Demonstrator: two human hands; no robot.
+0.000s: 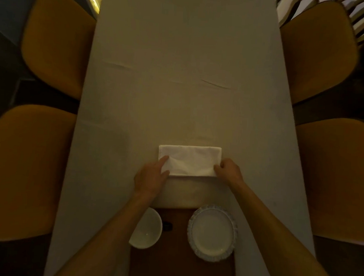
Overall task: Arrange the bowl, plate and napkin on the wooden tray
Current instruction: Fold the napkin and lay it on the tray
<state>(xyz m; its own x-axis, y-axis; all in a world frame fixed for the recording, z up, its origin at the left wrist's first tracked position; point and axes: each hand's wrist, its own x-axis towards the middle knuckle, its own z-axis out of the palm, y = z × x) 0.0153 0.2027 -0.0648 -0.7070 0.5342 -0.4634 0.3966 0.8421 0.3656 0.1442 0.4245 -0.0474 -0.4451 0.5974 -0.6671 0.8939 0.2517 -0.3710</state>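
A white folded napkin (189, 159) lies flat on the tablecloth, beyond the wooden tray (175, 265). My left hand (152, 176) pinches the napkin's near left corner between thumb and fingers. My right hand (228, 169) grips its near right corner with curled fingers. On the tray, a white bowl (147, 229) sits at the left, partly hidden by my left forearm. A white plate (212, 232) with a scalloped rim rests at the right. A small dark spot (167, 225) shows on the tray between them.
A long table (185, 63) in a pale cloth stretches away from me. Two mustard-yellow chairs stand on the left (54, 44) and two on the right (318, 52). The light is dim.
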